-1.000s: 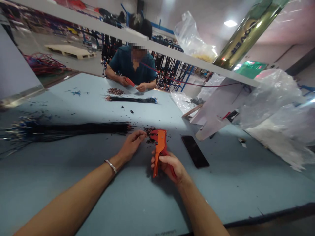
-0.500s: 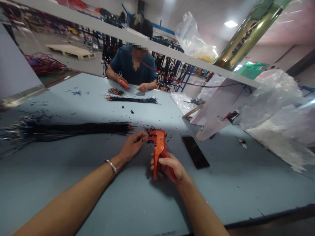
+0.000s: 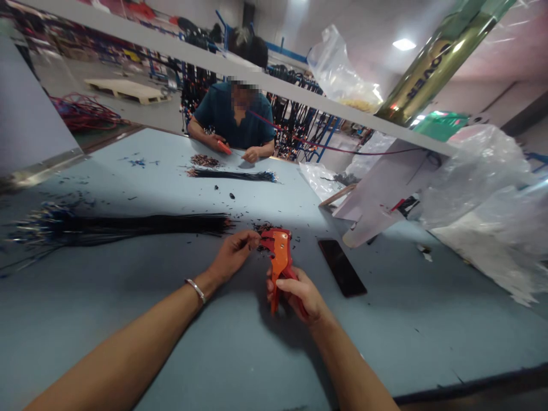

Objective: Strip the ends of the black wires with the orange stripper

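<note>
My right hand (image 3: 298, 293) is closed round the handles of an orange wire stripper (image 3: 279, 257), which stands with its jaws pointing away from me. My left hand (image 3: 234, 251) pinches something thin and dark at the stripper's jaws; it is too small to name for sure. A small heap of dark stripped bits (image 3: 263, 230) lies just beyond the jaws. A long bundle of black wires (image 3: 128, 224) stretches to the left of my left hand, its far end showing blue tips.
A black phone (image 3: 341, 266) lies flat to the right of the stripper. Clear plastic bags (image 3: 483, 194) and a white board crowd the right side. Across the blue table (image 3: 214, 354) a person in a dark shirt (image 3: 233, 117) works with another orange tool and wire bundle (image 3: 233, 174).
The stripper's handles have been squeezed together and its jaws have closed. My left hand has stayed at the jaws. The view has shifted slightly.
</note>
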Demonstrator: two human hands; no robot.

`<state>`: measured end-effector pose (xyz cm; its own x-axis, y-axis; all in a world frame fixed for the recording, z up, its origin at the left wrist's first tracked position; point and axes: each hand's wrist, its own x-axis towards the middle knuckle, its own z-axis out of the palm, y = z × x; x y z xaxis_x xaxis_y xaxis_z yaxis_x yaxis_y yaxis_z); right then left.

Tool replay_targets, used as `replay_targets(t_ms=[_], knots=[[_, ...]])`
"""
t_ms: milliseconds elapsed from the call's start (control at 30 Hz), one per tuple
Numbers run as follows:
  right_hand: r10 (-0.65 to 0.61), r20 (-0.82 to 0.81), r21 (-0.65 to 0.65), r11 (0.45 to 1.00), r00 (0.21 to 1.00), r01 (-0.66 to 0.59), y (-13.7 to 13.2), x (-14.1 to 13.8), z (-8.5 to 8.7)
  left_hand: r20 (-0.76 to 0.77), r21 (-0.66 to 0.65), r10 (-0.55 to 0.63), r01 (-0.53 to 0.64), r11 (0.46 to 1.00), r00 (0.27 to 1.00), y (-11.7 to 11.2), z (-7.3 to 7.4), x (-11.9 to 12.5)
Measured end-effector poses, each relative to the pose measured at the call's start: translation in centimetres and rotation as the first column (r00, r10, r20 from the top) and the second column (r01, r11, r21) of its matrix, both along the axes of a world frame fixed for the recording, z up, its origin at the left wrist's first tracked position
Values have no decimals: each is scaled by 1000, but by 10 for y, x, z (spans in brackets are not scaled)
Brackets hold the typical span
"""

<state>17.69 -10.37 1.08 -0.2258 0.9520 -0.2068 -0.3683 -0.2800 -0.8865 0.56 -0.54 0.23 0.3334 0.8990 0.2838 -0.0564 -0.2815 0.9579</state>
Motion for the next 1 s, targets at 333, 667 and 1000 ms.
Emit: replay_targets(t_ms=[333, 667, 1000], knots=[[-54, 90, 27, 998, 995, 51, 0, -3, -4, 11, 16, 12, -12, 1000, 1000, -1, 1, -1], [-122, 124, 56, 992, 985, 115, 1, -9, -7, 18, 11, 22, -22, 1000, 1000, 0, -1, 0], [-191, -49, 36, 980, 980, 193, -1, 1, 1, 59, -31, 92, -91, 995, 994, 2, 0, 1]])
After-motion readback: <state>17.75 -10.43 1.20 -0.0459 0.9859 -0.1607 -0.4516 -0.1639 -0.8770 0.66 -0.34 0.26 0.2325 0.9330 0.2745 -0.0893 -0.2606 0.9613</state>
